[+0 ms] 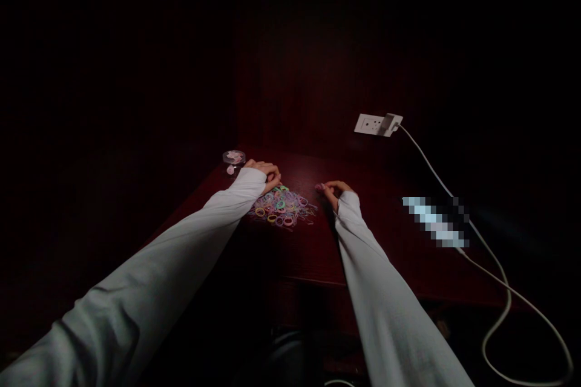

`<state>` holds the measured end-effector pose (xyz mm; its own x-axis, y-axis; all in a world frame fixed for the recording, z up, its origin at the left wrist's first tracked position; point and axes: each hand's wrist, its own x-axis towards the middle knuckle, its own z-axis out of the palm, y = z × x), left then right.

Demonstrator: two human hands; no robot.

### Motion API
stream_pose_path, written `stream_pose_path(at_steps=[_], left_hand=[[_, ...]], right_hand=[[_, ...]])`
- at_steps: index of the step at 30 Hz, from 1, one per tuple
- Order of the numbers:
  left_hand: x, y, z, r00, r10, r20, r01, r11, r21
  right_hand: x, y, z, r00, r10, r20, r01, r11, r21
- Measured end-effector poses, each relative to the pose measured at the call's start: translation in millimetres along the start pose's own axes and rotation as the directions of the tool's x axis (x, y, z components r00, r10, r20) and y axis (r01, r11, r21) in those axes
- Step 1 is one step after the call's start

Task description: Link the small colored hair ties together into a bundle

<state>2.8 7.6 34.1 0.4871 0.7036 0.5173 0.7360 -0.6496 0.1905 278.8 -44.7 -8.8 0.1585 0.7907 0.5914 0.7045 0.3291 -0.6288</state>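
Note:
A loose pile of small coloured hair ties [284, 207], purple, green, yellow and pink, lies on the dark red table [299, 260]. My left hand [267, 173] rests at the pile's upper left edge with its fingers bent down; whatever its fingertips may hold is too small to tell. To the right of the pile, my right hand [334, 190] pinches a few pinkish-purple ties [320, 187] between thumb and fingers, apart from the pile.
A clear container with pink pieces [234, 157] stands at the back left, a pink piece [230, 170] just before it. On the right lie a pixelated bright device [433, 224] and a white cable [492, 254] running from a charger [391, 124] in the wall socket [368, 124].

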Motion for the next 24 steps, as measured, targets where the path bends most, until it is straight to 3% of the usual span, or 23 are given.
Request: stream_pose_path(at_steps=[3, 6, 8, 11, 17, 21, 24], left_hand=[[-0.9, -4.0, 4.6, 0.998, 0.029, 0.06, -0.028, 0.999, -0.018], [-3.5, -5.7, 7.5, 0.971, 0.168, 0.172, -0.154, 0.984, -0.09], [-5.3, -6.2, 6.6, 0.941, 0.253, 0.225, -0.228, 0.965, -0.132], [-6.6, -6.5, 3.0, 0.928, 0.283, 0.242, -0.257, 0.957, -0.133], [-4.5, -6.7, 7.4, 0.956, 0.232, 0.178, -0.224, 0.972, -0.063], [-1.3, -7.2, 19.2, 0.99, 0.113, 0.086, -0.107, 0.992, -0.066], [0.7, -8.7, 27.3, 1.0, 0.009, 0.015, -0.007, 0.992, -0.125]], right_hand=[[-3.3, -10.9, 15.6, 0.993, -0.069, 0.094, 0.059, 0.992, 0.11], [-8.4, -22.2, 21.2, 0.96, -0.171, 0.221, 0.151, 0.983, 0.103], [-11.4, -26.8, 19.7, 0.955, -0.178, 0.238, 0.161, 0.983, 0.089], [-14.0, -30.5, 15.2, 0.966, -0.132, 0.223, 0.112, 0.988, 0.102], [-15.9, -36.8, 11.0, 0.958, -0.108, 0.265, 0.075, 0.988, 0.133], [-16.8, -43.4, 15.6, 0.943, -0.096, 0.319, 0.043, 0.985, 0.169], [-17.7, -50.5, 21.2, 0.938, -0.129, 0.321, 0.086, 0.986, 0.143]])
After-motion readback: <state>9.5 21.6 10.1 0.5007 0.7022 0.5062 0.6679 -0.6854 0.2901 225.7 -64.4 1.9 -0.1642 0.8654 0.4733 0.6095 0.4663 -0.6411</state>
